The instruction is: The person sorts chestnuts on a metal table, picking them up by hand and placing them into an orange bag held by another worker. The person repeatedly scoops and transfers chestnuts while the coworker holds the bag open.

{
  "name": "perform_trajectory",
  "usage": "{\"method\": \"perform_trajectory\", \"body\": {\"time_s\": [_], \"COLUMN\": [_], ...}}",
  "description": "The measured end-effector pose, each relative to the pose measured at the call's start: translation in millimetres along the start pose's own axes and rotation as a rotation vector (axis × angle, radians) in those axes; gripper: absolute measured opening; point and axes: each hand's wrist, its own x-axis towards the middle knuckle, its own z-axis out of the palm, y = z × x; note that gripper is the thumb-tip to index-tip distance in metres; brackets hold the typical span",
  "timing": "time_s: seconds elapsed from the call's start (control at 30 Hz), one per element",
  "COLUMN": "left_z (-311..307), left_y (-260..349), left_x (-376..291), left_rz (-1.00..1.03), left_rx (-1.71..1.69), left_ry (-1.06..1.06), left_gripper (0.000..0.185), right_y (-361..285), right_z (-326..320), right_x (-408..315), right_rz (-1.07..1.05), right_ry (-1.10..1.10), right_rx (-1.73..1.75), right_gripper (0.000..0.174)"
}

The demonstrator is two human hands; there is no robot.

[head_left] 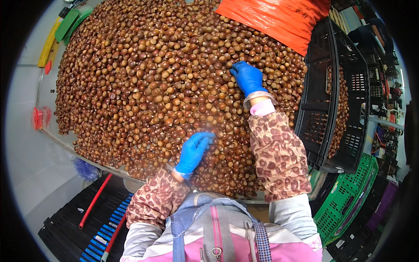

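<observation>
A broad heap of glossy brown chestnuts [137, 85] covers the metal table [57, 139] before me. My left hand [192, 152], in a blue glove, is low over the near part of the heap, its fingers bent and close together. Farther off to the right, my right hand [248, 78], also gloved in blue, reaches down onto the nuts. Its fingertips are turned away from view. Whether either hand grips a chestnut is hidden by the fingers. Patterned sleeve covers [278, 154] reach over both forearms.
An orange woven bag [271, 19] bearing print lies at the far right of the heap. Black plastic crates [337, 98], with chestnuts inside, stand along the right side. Below them is a green crate [347, 196]. Green scoops [67, 26] and a yellow strip [49, 44] are far left.
</observation>
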Motion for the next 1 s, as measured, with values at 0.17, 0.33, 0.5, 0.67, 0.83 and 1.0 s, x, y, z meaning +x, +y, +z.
{"method": "perform_trajectory", "body": {"time_s": [0.17,0.33,0.5,0.67,0.83,1.0], "left_z": [-0.5,-0.7,-0.1,0.4,-2.6,-11.7], "left_y": [-1.7,-2.7,-5.5,-11.2,-6.4,12.5], "left_x": [1.4,1.0,3.3,4.6,6.7,18.0], "left_rz": [-0.021,0.003,-0.008,0.047,-0.030,-0.039], "left_rx": [0.051,0.057,0.101,0.148,-0.005,-0.173], "left_ry": [0.004,0.009,0.011,0.017,-0.007,0.072], "left_gripper": [0.024,0.023,0.023,0.023,0.025,0.043], "right_y": [6.0,0.4,-0.8,3.3,-12.6,-49.8], "right_z": [7.2,-1.0,0.8,12.1,20.3,9.9], "right_x": [-2.3,7.9,29.5,20.4,-18.9,-88.7], "right_rz": [0.182,0.195,0.113,-0.007,-0.040,-0.397], "right_ry": [0.012,-0.135,-0.270,-0.208,-0.136,0.106], "right_rx": [0.399,0.186,-0.068,0.041,0.538,0.385], "right_gripper": [0.032,0.054,0.054,0.045,0.033,0.029]}}
